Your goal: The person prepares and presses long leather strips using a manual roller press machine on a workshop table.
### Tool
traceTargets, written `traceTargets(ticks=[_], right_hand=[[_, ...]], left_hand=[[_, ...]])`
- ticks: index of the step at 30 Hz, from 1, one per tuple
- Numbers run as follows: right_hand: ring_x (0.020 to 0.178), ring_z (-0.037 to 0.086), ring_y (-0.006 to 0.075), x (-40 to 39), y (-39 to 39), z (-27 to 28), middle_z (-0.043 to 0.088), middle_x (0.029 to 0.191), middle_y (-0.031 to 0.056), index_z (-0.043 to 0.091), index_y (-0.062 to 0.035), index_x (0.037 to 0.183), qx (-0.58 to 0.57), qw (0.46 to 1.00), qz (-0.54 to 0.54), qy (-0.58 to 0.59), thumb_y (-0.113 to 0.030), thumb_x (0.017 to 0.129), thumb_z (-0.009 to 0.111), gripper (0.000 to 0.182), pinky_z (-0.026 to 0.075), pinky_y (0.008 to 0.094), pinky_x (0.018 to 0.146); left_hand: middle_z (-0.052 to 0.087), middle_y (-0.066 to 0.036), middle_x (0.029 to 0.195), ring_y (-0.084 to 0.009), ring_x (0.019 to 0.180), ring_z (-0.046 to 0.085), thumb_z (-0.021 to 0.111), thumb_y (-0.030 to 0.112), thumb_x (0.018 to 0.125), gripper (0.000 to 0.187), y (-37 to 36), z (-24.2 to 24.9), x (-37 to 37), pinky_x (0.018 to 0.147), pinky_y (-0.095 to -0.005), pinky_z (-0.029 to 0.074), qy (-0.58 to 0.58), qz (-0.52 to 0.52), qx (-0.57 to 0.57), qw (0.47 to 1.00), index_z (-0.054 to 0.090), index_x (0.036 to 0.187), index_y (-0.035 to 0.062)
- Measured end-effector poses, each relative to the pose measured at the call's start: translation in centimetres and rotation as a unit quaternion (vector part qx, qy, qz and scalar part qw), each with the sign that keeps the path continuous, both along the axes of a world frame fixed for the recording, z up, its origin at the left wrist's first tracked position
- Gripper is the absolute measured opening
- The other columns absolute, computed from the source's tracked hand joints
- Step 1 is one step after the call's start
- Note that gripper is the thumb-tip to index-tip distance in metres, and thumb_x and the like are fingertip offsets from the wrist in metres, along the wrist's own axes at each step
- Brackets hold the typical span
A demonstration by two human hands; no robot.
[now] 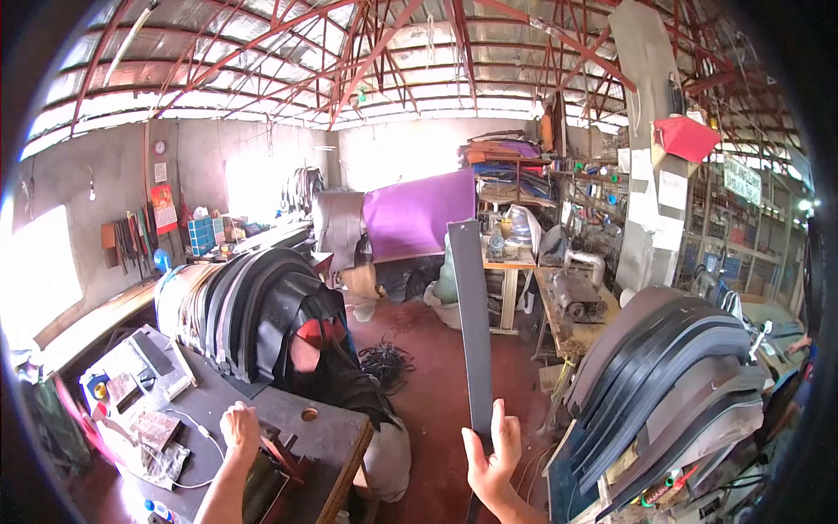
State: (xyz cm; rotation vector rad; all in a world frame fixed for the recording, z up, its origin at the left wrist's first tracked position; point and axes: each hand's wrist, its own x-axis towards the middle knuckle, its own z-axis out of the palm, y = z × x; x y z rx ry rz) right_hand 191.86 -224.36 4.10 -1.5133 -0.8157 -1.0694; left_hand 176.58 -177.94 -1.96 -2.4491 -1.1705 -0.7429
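On the far L, a red calendar (163, 208) is hanging on the wall (113, 166). Below it & nearer, a white cord (204, 431) is lying on a dark table (284, 402). The L hand (240, 428) is being held low over that table, back side up. It's hiding most of its own fingers, so can't tell if they're being kept apart, tog. or on s/thing. Just R of it, a dark red metal tool (285, 456) is sitting nr the table edge. Behind, a big pile of bent dark sheets (249, 301) is resting w/ a red bit (305, 347) showing at its front. Next, a messy heap of thin black strips (384, 362) is lying on the red floor (434, 349). Farther back, a big purple sheet (419, 214) is hanging. In the mid., a long dark strip (474, 323) is standing almost straight up, leaning a bit L at the top. The R hand (495, 450) is holding it low down, thumb & fingers clamping on it. On the R, another pile of curved sheets (668, 367) is drooping, & at the far R edge another person's arm (800, 345) is showing.
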Motion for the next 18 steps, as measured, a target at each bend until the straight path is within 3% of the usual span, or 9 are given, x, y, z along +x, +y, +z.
traceTargets(ticks=[3, 4, 5, 7, 9, 12, 13, 16, 18], right_hand=[[0.077, 0.057, 0.0249, 0.1, -1.0, -0.4, 0.060, 0.092, 0.0143, 0.045, 0.0091, 0.149, -0.040, 0.999, 0.009, 0.026, -0.002, 0.092, 0.070, 0.064, 0.048, 0.0369, 0.066], [0.078, 0.059, 0.0248, 0.5, -1.1, -0.8, 0.062, 0.094, 0.0152, 0.043, 0.0091, 0.150, -0.034, 0.998, 0.039, 0.047, -0.004, 0.096, 0.064, 0.059, 0.049, 0.0365, 0.067], [0.078, 0.061, 0.0246, 0.5, -1.2, -1.2, 0.064, 0.096, 0.0162, 0.042, 0.0092, 0.150, -0.034, 0.994, 0.079, 0.073, -0.006, 0.100, 0.058, 0.054, 0.050, 0.0361, 0.069], [0.082, 0.067, 0.0241, 0.6, -1.5, -1.3, 0.071, 0.096, 0.0150, 0.053, 0.0072, 0.137, -0.022, 0.982, 0.170, 0.075, -0.016, 0.109, 0.039, 0.039, 0.053, 0.0389, 0.086], [0.081, 0.067, 0.0218, -1.0, -1.5, -0.8, 0.069, 0.084, 0.0103, 0.057, 0.0028, 0.127, -0.051, 0.954, 0.238, 0.174, -0.028, 0.112, 0.035, 0.041, 0.051, 0.0432, 0.092], [0.062, 0.067, 0.0240, -2.3, -0.5, -3.1, 0.065, 0.069, 0.0127, 0.057, 0.0010, 0.117, -0.042, 0.789, 0.505, 0.347, -0.036, 0.111, 0.042, 0.040, 0.057, 0.0392, 0.070], [0.059, 0.067, 0.0257, -2.7, -0.1, -3.7, 0.066, 0.068, 0.0142, 0.058, 0.0010, 0.114, -0.069, 0.746, 0.552, 0.367, -0.036, 0.110, 0.043, 0.040, 0.057, 0.0384, 0.065], [0.059, 0.068, 0.0279, -5.3, 1.3, -4.7, 0.070, 0.073, 0.0197, 0.059, 0.0024, 0.106, -0.192, 0.638, 0.605, 0.436, -0.032, 0.108, 0.048, 0.036, 0.057, 0.0383, 0.065], [0.061, 0.069, 0.0279, -6.5, 2.4, -6.6, 0.068, 0.074, 0.0178, 0.058, 0.0035, 0.107, -0.267, 0.547, 0.628, 0.486, -0.023, 0.107, 0.051, 0.028, 0.058, 0.0387, 0.064]], left_hand=[[0.069, -0.020, 0.087, -0.0387, 0.085, 0.069, 0.063, 0.029, 0.095, 0.026, -0.8, 0.9, -0.7, 0.077, -0.0498, 0.055, -0.075, -0.033, -0.073, 0.994, 0.065, 0.093, 0.0031], [0.067, -0.018, 0.088, -0.0384, 0.083, 0.068, 0.063, 0.030, 0.096, 0.025, 0.0, 0.3, -1.5, 0.075, -0.0504, 0.054, -0.083, -0.106, -0.029, 0.990, 0.063, 0.095, 0.0045], [0.066, -0.017, 0.087, -0.0405, 0.081, 0.065, 0.061, 0.031, 0.097, 0.024, 3.2, -0.9, -1.7, 0.074, -0.0509, 0.053, 0.027, -0.213, 0.076, 0.974, 0.060, 0.098, 0.0068], [0.067, -0.020, 0.090, -0.0432, 0.088, 0.066, 0.060, 0.031, 0.096, 0.023, -0.6, 1.5, -1.5, 0.075, -0.0526, 0.054, -0.103, -0.159, -0.048, 0.981, 0.059, 0.101, 0.0083], [0.069, -0.021, 0.093, -0.0417, 0.091, 0.068, 0.061, 0.033, 0.095, 0.027, -3.9, 4.2, -2.0, 0.076, -0.0519, 0.056, -0.128, -0.142, -0.118, 0.974, 0.061, 0.098, 0.0061], [0.064, -0.018, 0.083, -0.0401, 0.080, 0.064, 0.070, 0.021, 0.090, 0.022, -10.7, 4.8, -3.2, 0.073, -0.0487, 0.051, -0.255, -0.131, -0.077, 0.955, 0.059, 0.087, 0.0025], [0.060, -0.015, 0.077, -0.0375, 0.073, 0.060, 0.071, 0.022, 0.091, 0.024, -14.3, 4.0, -4.4, 0.069, -0.0472, 0.048, -0.294, -0.141, 0.075, 0.943, 0.057, 0.084, 0.0031], [0.044, -0.005, 0.064, -0.0257, 0.057, 0.046, 0.078, 0.017, 0.085, 0.035, -23.9, 0.8, -12.2, 0.059, -0.0388, 0.037, -0.231, -0.283, -0.008, 0.931, 0.047, 0.071, 0.0111], [0.054, -0.005, 0.068, -0.0246, 0.062, 0.054, 0.079, 0.016, 0.084, 0.027, -28.0, -3.4, -19.0, 0.063, -0.0385, 0.044, -0.203, -0.243, -0.128, 0.940, 0.055, 0.073, 0.0121]])
